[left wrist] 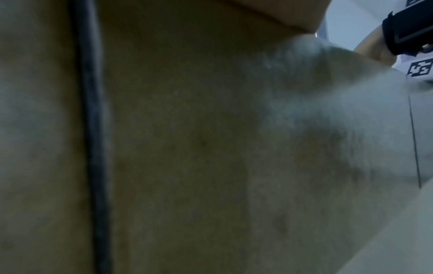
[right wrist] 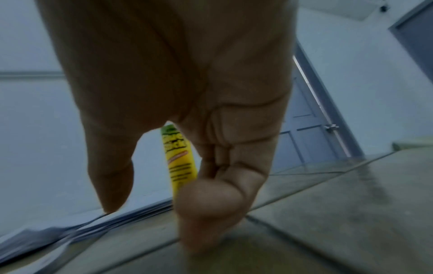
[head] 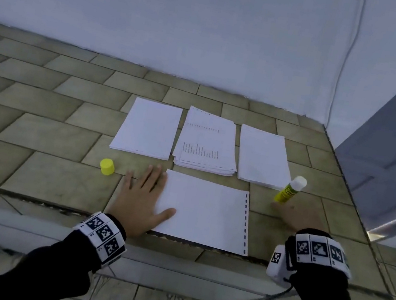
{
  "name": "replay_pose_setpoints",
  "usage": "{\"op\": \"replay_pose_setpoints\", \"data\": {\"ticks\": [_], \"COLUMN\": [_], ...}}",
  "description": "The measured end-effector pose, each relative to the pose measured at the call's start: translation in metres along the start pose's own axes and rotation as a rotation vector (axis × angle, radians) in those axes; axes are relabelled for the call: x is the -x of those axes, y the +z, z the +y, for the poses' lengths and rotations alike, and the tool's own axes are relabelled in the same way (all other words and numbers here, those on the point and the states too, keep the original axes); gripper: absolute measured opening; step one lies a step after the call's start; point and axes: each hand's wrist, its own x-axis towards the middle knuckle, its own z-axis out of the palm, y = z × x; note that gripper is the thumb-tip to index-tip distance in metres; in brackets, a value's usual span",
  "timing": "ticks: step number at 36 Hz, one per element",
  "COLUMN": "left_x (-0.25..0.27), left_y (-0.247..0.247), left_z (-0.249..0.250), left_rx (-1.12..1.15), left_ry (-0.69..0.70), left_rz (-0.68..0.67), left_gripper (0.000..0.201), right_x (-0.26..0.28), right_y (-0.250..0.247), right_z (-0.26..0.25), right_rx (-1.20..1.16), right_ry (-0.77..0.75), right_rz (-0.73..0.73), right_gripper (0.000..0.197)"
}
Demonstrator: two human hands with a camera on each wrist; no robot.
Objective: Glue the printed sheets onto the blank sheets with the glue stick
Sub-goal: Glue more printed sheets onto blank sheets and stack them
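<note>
Behind, three paper stacks are ranged along the tiled tabletop (head: 49, 100), the printed stack (head: 207, 142) between two blank stacks; a yellow cap (head: 107, 166) stands to the left. Nearer, a sheet (head: 204, 212) reaches the tabletop's front edge, pressed flat at its left side by the left hand (head: 142, 199), fingers straight. Rightward, the uncapped glue stick (head: 289, 189) stands tilted, its base gripped by the right hand (head: 293, 217)

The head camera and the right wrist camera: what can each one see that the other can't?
Only the head view shows the left hand lying flat on the sheet, the yellow cap and the three paper stacks. Only the right wrist view shows a door knob. Both show the glue stick, standing uncapped, with the right hand at its base.
</note>
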Motion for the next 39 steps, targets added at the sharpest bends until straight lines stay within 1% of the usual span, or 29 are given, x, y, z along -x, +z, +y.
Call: {"op": "replay_pose_setpoints", "data": {"ticks": [2,5,6,8,10,11,12,14,17,19,21,24,29,32,35,37,39], "left_x": [-0.001,0.001,0.001,0.001,0.001,0.001,0.001,0.001,0.001,0.0,0.001,0.002,0.002,0.002,0.001,0.0,0.0], "left_y": [0.001,0.0,0.0,-0.002,-0.004,-0.004,-0.005,-0.006,-0.007,-0.007,-0.007,-0.007,-0.007,-0.005,-0.004,-0.003,-0.004], "left_z": [-0.002,-0.002,-0.002,0.0,0.001,0.001,0.002,0.003,0.003,0.004,0.003,0.002,0.002,0.001,-0.001,-0.001,-0.002], "left_rx": [0.015,0.04,0.046,0.047,0.036,0.034,0.037,0.035,-0.006,0.02,0.034,0.008,0.037,0.084,0.078,0.089,0.124], "left_ry": [0.002,0.008,0.009,0.011,0.004,-0.002,-0.005,-0.01,-0.028,-0.023,-0.025,-0.042,-0.04,-0.028,-0.029,-0.032,-0.032], "left_rz": [-0.001,0.03,0.031,0.024,0.01,0.012,0.026,0.032,-0.03,-0.006,-0.002,-0.023,-0.007,0.033,0.026,0.031,0.058], "left_gripper": [0.111,0.106,0.106,0.108,0.107,0.104,0.1,0.097,0.098,0.098,0.097,0.097,0.096,0.094,0.094,0.096,0.101], "right_x": [0.008,0.018,0.019,0.017,0.007,0.001,-0.006,-0.02,-0.036,-0.046,-0.053,-0.058,-0.063,-0.064,-0.062,-0.056,-0.046], "right_y": [0.004,0.008,0.009,0.012,0.016,0.018,0.02,0.024,0.031,0.035,0.037,0.035,0.032,0.03,0.025,0.02,0.015], "right_z": [-0.007,-0.029,-0.038,-0.054,-0.066,-0.072,-0.077,-0.085,-0.091,-0.091,-0.09,-0.092,-0.089,-0.088,-0.088,-0.09,-0.092], "right_rx": [0.011,-0.016,-0.021,-0.035,-0.084,-0.099,-0.093,-0.035,0.079,0.143,0.165,0.211,0.188,0.108,-0.002,-0.091,-0.188], "right_ry": [-0.029,-0.174,-0.238,-0.348,-0.404,-0.416,-0.424,-0.407,-0.273,-0.166,-0.112,-0.121,-0.134,-0.181,-0.234,-0.297,-0.392], "right_rz": [-0.079,-0.151,-0.137,-0.037,0.091,0.14,0.174,0.196,0.116,0.05,0.007,0.026,0.106,0.179,0.239,0.273,0.29], "right_gripper": [0.034,0.028,0.026,0.018,0.01,0.006,0.005,0.021,0.035,0.044,0.05,0.052,0.04,0.038,0.041,0.042,0.042]}}
